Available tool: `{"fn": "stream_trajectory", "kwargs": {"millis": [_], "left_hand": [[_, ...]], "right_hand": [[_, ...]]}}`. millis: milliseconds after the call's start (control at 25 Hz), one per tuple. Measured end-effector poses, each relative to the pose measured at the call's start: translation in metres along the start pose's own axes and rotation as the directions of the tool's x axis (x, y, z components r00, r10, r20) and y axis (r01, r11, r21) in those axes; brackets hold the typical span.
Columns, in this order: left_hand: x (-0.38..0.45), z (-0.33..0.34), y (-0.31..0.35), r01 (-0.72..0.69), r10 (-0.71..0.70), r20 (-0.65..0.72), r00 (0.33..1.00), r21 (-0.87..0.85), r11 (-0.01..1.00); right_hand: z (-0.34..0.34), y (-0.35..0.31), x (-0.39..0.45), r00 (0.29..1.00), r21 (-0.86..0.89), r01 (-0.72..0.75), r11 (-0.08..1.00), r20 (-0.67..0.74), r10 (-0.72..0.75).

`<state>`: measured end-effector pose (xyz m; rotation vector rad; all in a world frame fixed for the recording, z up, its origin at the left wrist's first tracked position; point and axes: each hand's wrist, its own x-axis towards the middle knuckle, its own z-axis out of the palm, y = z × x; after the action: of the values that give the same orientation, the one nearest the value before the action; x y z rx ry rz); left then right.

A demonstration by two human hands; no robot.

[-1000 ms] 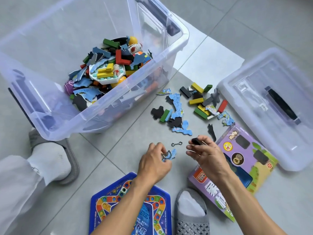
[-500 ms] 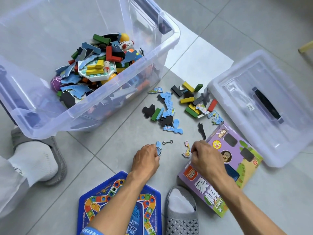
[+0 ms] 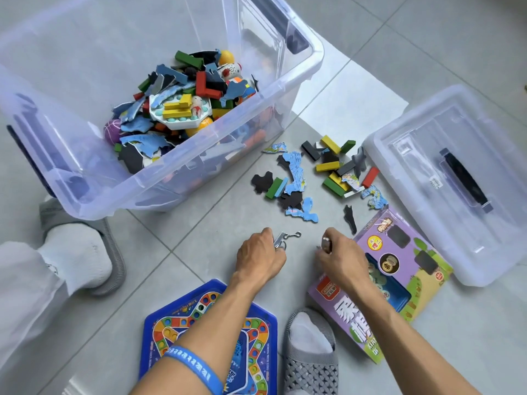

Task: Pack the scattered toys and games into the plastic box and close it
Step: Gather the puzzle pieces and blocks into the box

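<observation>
Two hands: both reach down low to the grey tiled floor point(image 3: 199, 246), backs up, forearms coming in from the bottom of the view.
Left hand: the left hand point(image 3: 261, 259) has its fingers curled shut, pinching a small shiny metal ring puzzle point(image 3: 281, 241); a little metal hook point(image 3: 293, 235) sticks out from it just above the floor.
Right hand: the right hand point(image 3: 343, 259) has its fingers bent closed around a small thing at the fingertips; it is too tiny to tell what, maybe a little piece.
Wrist: a blue rubber wristband point(image 3: 194, 367) with pale letters sits on the left forearm; the letters are too blurry to read.
Writing: the purple cardboard game box point(image 3: 399, 283) under the right wrist has big white Chinese letters and a small orange label; I cannot read them.
Board: a blue six-sided board game tray point(image 3: 159, 332) with a bright winding path lies under the left arm.
Task box: the big clear plastic storage box point(image 3: 85, 178) stands at the upper left, open, with a heap of toys in it.
Lid: the clear plastic lid with a dark handle point(image 3: 456, 181) lies flat at the right, well apart from the box.
Loose toys: coloured wooden blocks point(image 3: 330, 145) and blue map puzzle pieces point(image 3: 296, 172) lie scattered between box and lid.
Feet: two grey slippers with white socks point(image 3: 310, 349) rest on the tiles.
</observation>
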<state>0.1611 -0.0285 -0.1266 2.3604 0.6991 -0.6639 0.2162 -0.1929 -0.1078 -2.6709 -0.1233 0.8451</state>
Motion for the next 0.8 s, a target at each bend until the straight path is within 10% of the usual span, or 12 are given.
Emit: {"fn": "stream_trajectory", "kwargs": {"millis": [80,280,520,800], "left_hand": [[-0.003,-0.010,-0.002,0.026,-0.021,0.028,0.999,-0.203,0.979],[-0.027,-0.028,-0.028,0.124,-0.049,0.120,0.992,-0.771,0.624],[-0.049,-0.027,-0.058,0.177,-0.042,0.175,0.984,-0.905,0.386],[-0.049,-0.033,-0.058,0.335,0.035,0.337,0.941,-0.940,0.062]], "right_hand": [[-0.007,0.002,0.003,0.999,0.143,0.025,0.989,0.022,-0.028],[0.017,-0.014,0.011,0.954,-0.125,0.279,0.952,-0.076,-0.289],[0.030,-0.025,0.016,0.933,-0.372,0.316,0.873,-0.044,-0.357],[0.034,-0.024,0.014,0.963,-0.257,0.232,0.938,-0.076,-0.259]]}}
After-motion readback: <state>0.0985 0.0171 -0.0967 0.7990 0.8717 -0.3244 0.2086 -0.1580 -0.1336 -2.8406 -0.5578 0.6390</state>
